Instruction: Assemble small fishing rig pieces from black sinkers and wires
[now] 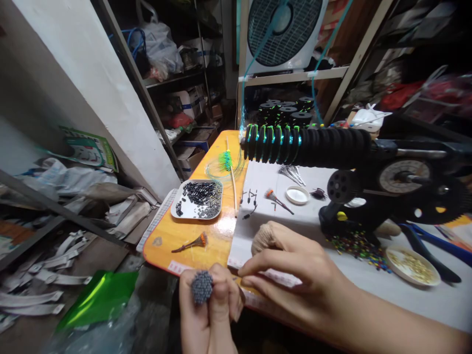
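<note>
My left hand (217, 307), low in the middle of the head view, is closed round a tight bundle of thin grey rods (201, 286). Their round ends face up toward me. Just to its right, my right hand (298, 270) has thumb and a finger brought together in a pinch. Whatever sits between those fingertips, if anything, is too small to make out. A beige wrap (263, 237) covers one bent finger of that hand. Beyond the left hand, a small bunch of dark stems with orange tips (191, 242) lies on the yellow table (165, 246).
A white tray (177, 211) holds small black and grey parts. A black winding machine (306, 145) with green and blue line on its roller stands at the right. Nearby are loose coloured beads (359, 248) and a white dish (435, 280) of gold-coloured bits.
</note>
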Available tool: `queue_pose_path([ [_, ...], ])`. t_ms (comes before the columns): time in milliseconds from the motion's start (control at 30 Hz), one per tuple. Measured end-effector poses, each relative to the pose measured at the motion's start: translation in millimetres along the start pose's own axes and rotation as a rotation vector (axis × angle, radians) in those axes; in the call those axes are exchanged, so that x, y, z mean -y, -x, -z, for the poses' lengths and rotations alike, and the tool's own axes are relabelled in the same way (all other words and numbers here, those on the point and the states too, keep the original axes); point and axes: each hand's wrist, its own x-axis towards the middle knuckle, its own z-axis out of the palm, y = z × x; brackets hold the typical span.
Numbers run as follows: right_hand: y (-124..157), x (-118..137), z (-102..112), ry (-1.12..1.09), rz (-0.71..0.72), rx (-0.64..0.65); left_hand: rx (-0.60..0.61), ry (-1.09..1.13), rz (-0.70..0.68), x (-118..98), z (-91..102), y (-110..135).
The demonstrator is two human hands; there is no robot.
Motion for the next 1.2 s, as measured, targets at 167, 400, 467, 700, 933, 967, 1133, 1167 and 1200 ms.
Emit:
queue_pose_path([
  [167,-1.3,4.4,-0.4,0.111,0.044,0.03,0.02,-0.123,-0.131,4.1,3.5,-0.3],
  [400,-0.9,6.9,1.5,0.125,0.038,0.04,0.021,-0.129,-0.137,4.4,4.9,-2.7],
  [467,-0.1,6.7,1.7,0.128,0.043,0.035,0.019,-0.118,-0.108,4.4,6.8,-3.5],
  [700,0.7,3.1,1.0,0.111,0.051,0.011,0.031,-0.086,-0.062,6.7,8.5,-2.5],
  [933,1.2,3.5,0.8,0.149,0.048,0.025,0.042,-0.049,-0.05,4.9,6.8,-3.2],
  [967,1.2,4.0,0.9,0.154,0.049,0.022,0.038,-0.048,-0.043,4.7,7.0,-3.5],
  [1133,-0.3,7.0,2.9,0.143,0.053,-0.018,0.023,-0.049,-0.037,4.9,5.7,-3.5],
  [1167,-0.7,7.3,3.3,0.125,0.046,-0.032,0.025,-0.046,-0.037,5.1,4.9,-2.8],
  [1200,-1.0,7.4,3.7,0.101,0.034,-0.046,0.026,-0.042,-0.034,5.2,4.0,-1.7],
])
